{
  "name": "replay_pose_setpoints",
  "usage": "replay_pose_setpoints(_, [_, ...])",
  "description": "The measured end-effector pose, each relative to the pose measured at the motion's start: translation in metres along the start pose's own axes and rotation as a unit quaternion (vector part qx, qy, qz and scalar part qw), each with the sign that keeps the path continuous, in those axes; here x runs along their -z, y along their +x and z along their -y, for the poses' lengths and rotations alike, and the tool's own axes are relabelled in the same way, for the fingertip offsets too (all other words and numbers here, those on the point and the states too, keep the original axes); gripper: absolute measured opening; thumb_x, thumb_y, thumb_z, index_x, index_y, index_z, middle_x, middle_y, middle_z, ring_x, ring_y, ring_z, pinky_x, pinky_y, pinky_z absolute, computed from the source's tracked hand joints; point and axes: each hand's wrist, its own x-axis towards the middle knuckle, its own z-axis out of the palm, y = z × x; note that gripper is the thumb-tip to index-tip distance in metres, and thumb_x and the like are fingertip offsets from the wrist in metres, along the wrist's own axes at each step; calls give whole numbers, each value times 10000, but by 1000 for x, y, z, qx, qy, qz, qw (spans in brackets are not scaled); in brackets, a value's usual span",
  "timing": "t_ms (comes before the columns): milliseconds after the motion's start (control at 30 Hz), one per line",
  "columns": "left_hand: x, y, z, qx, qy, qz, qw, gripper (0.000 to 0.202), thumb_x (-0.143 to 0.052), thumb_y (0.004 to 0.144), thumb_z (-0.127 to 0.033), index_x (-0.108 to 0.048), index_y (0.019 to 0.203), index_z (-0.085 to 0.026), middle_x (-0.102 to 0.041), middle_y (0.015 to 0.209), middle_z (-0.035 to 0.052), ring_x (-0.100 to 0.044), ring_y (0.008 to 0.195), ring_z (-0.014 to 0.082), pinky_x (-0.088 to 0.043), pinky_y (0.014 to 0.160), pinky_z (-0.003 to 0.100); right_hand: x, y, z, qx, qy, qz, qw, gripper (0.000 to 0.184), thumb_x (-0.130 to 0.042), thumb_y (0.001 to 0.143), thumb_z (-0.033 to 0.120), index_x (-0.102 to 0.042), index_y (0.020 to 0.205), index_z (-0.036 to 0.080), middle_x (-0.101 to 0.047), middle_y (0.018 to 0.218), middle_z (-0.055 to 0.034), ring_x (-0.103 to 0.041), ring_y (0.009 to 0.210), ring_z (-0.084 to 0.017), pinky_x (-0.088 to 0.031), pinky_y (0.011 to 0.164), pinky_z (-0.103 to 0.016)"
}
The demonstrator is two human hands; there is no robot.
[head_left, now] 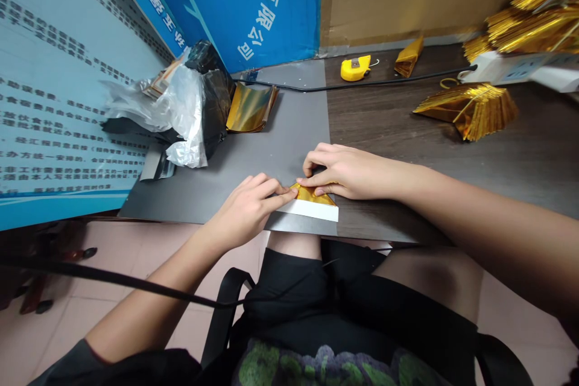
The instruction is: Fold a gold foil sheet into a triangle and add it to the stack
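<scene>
Left: blue printed board [54, 102], then plastic bags [181, 102] and a stack of gold sheets [251, 108] on the grey mat [289, 132]. Centre: gold foil sheet [316, 198], folded to a triangle with a white strip below, lying at the near edge of the table [398, 132]. Its long axis runs along that edge and its peak points away from the person. The left hand [248, 208], fingers pressed together, pinches the left corner. The right hand [348, 172], fingers curled, presses down on the peak. Open tabletop lies beyond the hands. Right: tape measure [355, 67], cable [384, 81] and a bundle of folded gold pieces [470, 110], all well apart from the sheet.
</scene>
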Motion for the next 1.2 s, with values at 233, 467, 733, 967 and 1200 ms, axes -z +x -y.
replay_pose_setpoints(233, [1,1,-2,-5,13,3,1000,379,-462,1019,-59,-652,1327,-173,-699,1086,59,-532,938,185,-486,810,323,0,-1,0,0,2,-3,1000,309,-608,1017,319,-758,1266,215,-646,1148,-124,-511,993,-243,-460,874,-386])
replay_pose_setpoints(467, [3,1,-4,-6,18,2,1000,379,-467,1006,-39,-656,1311,-161,-699,1080,62,-536,949,192,-489,819,323,0,0,0,1,3,-7,1000,300,-625,1008,314,-765,1251,209,-644,1135,-122,-506,990,-246,-455,870,-387])
replay_pose_setpoints(733, [3,1,-5,-6,27,16,1000,365,-460,1019,-58,-667,1298,-169,-695,1052,61,-528,943,193,-478,806,321,2,0,1,-10,11,6,1000,298,-619,1011,320,-764,1249,214,-641,1149,-127,-507,1005,-251,-450,877,-394])
replay_pose_setpoints(967, [3,0,-9,10,25,9,1000,372,-466,1009,-49,-673,1294,-168,-702,1046,60,-526,959,202,-467,801,324,6,3,8,-21,7,30,999,368,-483,1062,294,-711,1349,257,-619,1171,-145,-502,1019,-269,-452,862,-420])
replay_pose_setpoints(1200, [-3,-19,-10,40,-42,-51,997,341,-542,1023,-115,-651,1325,-229,-733,1218,13,-571,1081,191,-458,870,332,4,1,-2,-97,78,66,990,375,-568,1021,423,-693,1371,370,-492,1327,-152,-437,1208,-336,-419,1042,-597])
